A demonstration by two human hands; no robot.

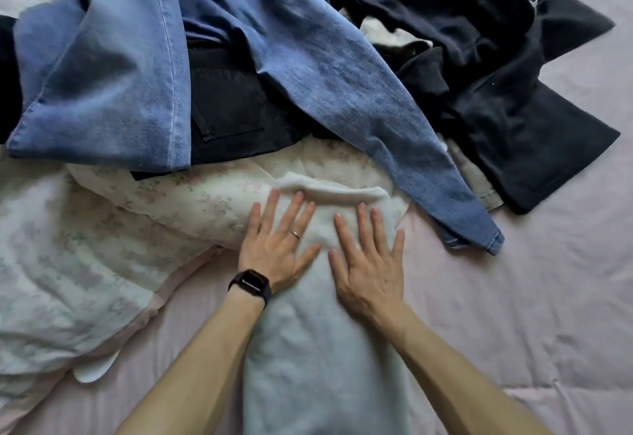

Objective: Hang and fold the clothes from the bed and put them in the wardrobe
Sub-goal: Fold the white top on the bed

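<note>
Both hands, left hand (278,244) and right hand (368,256), press flat with fingers spread on the white garment (325,349) lying on the bed (531,297); the blue jeans (308,68) nearby could snag its folded edge

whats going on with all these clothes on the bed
A person is flattening a white garment on the bed, with the left hand and right hand both pressed flat on it near its top edge. Behind it is an unsorted heap: blue jeans, black jeans, dark tops and a floral cloth. No wardrobe is in view.
</note>
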